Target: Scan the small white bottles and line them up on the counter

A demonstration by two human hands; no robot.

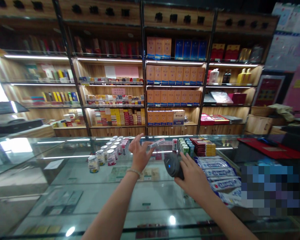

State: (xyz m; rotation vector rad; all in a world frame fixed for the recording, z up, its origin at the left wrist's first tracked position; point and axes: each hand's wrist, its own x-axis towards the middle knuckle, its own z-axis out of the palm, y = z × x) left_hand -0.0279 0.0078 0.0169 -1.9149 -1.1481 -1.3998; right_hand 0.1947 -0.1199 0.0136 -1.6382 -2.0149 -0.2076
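Observation:
My left hand (140,154), with a bracelet at the wrist, pinches one end of a small white tube-shaped pack (157,143) above the glass counter. Its other fingers are raised. My right hand (192,173) is wrapped round a dark handheld scanner (173,165) showing a small blue light, a little to the right of the pack. Several small jars (93,164) stand in rows left of my left hand. Beyond the scanner stand green packs (185,149) and a white-and-red pack (174,144), upright on the glass.
Red and yellow packets (203,147) are stacked at the right, with blue-and-white packages (218,172) nearer me. A red mat (265,148) lies farther right. Shelves with orange boxes (175,75) stand behind the glass counter (102,196). A monitor (7,108) is at the left.

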